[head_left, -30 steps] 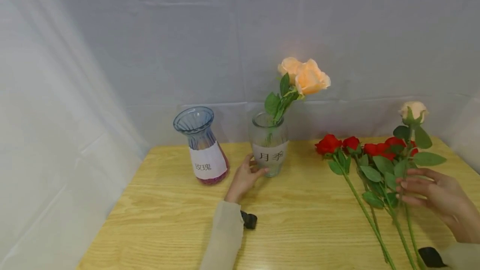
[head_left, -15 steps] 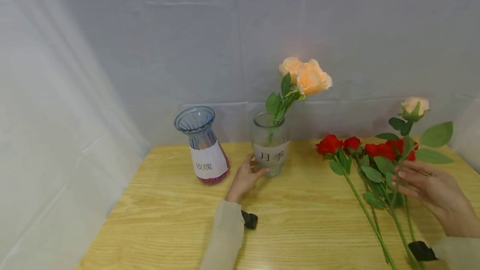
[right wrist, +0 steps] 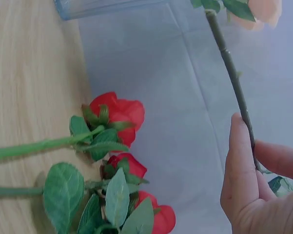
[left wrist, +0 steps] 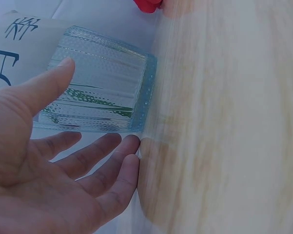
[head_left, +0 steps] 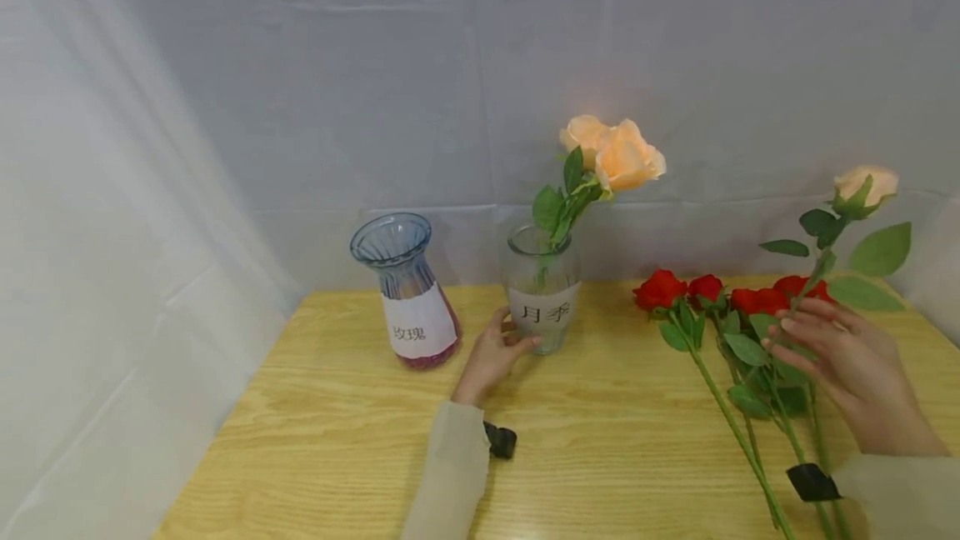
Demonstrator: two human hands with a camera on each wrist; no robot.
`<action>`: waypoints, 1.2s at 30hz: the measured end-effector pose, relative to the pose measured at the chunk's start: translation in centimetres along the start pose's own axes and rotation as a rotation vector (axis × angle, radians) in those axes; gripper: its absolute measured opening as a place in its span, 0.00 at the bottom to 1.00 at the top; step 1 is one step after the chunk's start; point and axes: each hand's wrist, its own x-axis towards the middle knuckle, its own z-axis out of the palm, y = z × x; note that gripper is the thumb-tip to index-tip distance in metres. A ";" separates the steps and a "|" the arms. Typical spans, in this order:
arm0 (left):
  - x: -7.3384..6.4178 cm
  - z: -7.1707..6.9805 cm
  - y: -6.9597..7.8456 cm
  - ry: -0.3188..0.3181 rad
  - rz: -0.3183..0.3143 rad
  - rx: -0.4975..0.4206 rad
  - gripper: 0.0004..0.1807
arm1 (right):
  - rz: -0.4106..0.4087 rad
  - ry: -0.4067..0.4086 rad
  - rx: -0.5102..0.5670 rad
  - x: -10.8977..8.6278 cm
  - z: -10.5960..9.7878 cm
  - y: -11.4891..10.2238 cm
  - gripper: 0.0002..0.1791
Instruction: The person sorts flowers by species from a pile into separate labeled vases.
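Observation:
My left hand (head_left: 491, 357) holds the lower part of a clear glass vase (head_left: 551, 338) labelled 月季, thumb across its front and fingers at its side. Two peach roses (head_left: 626, 157) stand tilted in that vase. In the left wrist view the fingertips (left wrist: 129, 144) are right at the vase base (left wrist: 107, 87). My right hand (head_left: 847, 365) pinches the stem (right wrist: 231, 68) of a single pale peach rose (head_left: 866, 188), raised above red roses. In the right wrist view the bare end of this stem extends past the thumb and fingers (right wrist: 241, 161).
Several red roses (head_left: 660, 290) with long green stems lie on the right side of the wooden table (head_left: 337, 457). Left of the clear vase stands a blue-and-pink glass vase (head_left: 418, 323) labelled 玫瑰. A pale cloth (head_left: 360, 90) hangs behind the table.
My right hand has lifted the pale peach rose higher, with its bloom leaning further to the right. My left hand has stayed at the clear vase.

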 end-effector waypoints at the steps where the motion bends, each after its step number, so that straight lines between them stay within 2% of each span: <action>1: 0.0 0.0 0.0 0.000 -0.001 -0.001 0.40 | -0.013 0.004 0.014 0.0 0.3 0.1 0.14; 7: -0.1 0.1 0.0 0.005 -0.001 -0.006 0.39 | -0.091 0.003 0.012 0.2 1.7 0.6 0.15; 14: 0.0 0.0 -0.1 0.001 0.007 -0.001 0.40 | -0.071 -0.001 0.026 0.4 3.0 0.5 0.14; 20: 0.1 0.1 -0.2 0.001 0.008 -0.002 0.39 | -0.126 0.033 0.022 0.9 4.5 0.8 0.15; 24: 0.1 0.1 -0.2 -0.001 0.011 -0.003 0.40 | -0.170 0.041 0.071 1.1 5.7 1.4 0.15; 28: 0.0 0.1 -0.1 0.002 0.006 -0.008 0.40 | -0.190 0.097 0.135 1.4 7.2 1.7 0.15; 32: 0.0 0.1 0.0 0.002 0.006 -0.004 0.40 | -0.208 0.143 0.136 1.5 8.5 1.9 0.15; 36: 0.0 0.1 -0.1 0.006 0.002 0.002 0.40 | -0.235 0.136 0.134 1.7 9.7 2.3 0.14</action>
